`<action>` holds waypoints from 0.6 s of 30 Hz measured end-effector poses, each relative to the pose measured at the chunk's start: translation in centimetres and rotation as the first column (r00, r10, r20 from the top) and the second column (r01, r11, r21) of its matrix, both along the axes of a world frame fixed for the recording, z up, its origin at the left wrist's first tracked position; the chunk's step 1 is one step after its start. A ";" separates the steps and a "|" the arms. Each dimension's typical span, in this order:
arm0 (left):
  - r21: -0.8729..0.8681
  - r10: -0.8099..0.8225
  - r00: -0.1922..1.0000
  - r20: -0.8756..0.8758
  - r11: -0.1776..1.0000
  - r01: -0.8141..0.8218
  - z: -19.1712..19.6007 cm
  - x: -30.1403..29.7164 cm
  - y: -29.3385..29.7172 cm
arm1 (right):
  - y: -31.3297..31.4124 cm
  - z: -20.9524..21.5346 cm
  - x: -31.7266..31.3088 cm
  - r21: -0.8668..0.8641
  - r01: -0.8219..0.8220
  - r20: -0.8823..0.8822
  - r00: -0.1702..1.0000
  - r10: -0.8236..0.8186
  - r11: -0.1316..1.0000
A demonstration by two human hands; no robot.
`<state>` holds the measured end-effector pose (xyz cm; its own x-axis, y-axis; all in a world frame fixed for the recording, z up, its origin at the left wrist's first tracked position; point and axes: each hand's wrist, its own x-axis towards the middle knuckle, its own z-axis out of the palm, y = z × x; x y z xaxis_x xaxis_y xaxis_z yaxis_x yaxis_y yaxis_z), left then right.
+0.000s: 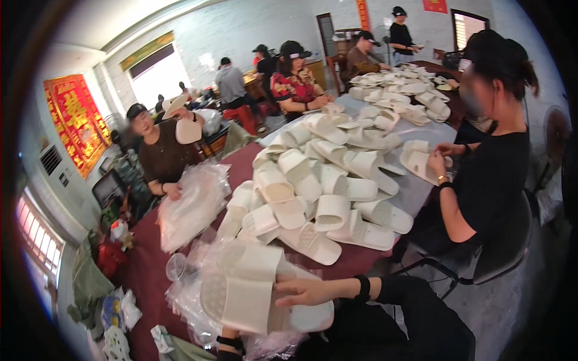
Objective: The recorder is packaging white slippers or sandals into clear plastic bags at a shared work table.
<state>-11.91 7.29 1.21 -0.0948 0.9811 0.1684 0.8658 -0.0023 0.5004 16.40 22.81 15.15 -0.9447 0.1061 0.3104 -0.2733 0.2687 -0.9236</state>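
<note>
Two near slippers [244,301]: over clear bags [186,301] at the dark-red table's [147,259] near edge; likely light, springy, slightly slippery.
Right hand [305,292]: fingers at the strap's [259,277] right side; whether they pinch, I cannot tell.
Left hand [230,333]: mostly hidden behind the slippers; grip cannot be told.
Soles [218,292]: probably the firmest hold, along the sides.
</note>
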 end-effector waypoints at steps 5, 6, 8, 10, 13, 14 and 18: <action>-0.024 0.062 0.991 0.119 0.998 -0.060 1.1 -1.4 -2.8 | -2.9 -5.5 -4.4 -0.159 -0.185 0.205 0.955 0.216 0.970; -0.025 0.076 0.987 0.142 0.997 -0.073 1.5 -1.5 -3.2 | -3.1 -7.0 -5.4 -0.159 -0.207 0.197 0.952 0.236 0.965; -0.020 0.093 0.979 0.183 0.996 -0.091 2.5 -1.7 -3.7 | -3.1 -9.3 -6.4 0.235 -0.065 0.251 0.968 0.004 0.970; -0.075 0.161 0.974 -0.162 0.982 -0.175 4.3 1.1 -4.3 | -3.1 -9.3 -5.3 0.050 -0.014 0.177 0.984 0.005 0.999; 0.179 -0.018 0.993 -0.120 0.983 0.040 6.1 5.2 -5.2 | -2.9 -8.8 -4.8 -0.183 -0.075 0.186 0.977 0.109 0.980; 0.089 -0.003 0.994 -0.113 0.996 0.013 6.5 6.2 -5.9 | -2.9 -9.4 -5.0 -0.185 -0.053 0.246 0.964 0.098 0.981; 0.027 0.001 0.992 -0.125 1.000 0.003 7.5 8.9 -5.5 | -3.0 -7.5 -3.1 0.062 -0.018 0.121 0.993 0.010 0.998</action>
<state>-3.05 1.77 8.72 -0.0702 0.9761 0.2056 0.9216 -0.0155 0.3879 13.30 19.76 7.64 -0.9768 0.0761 0.2003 -0.1657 0.3245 -0.9313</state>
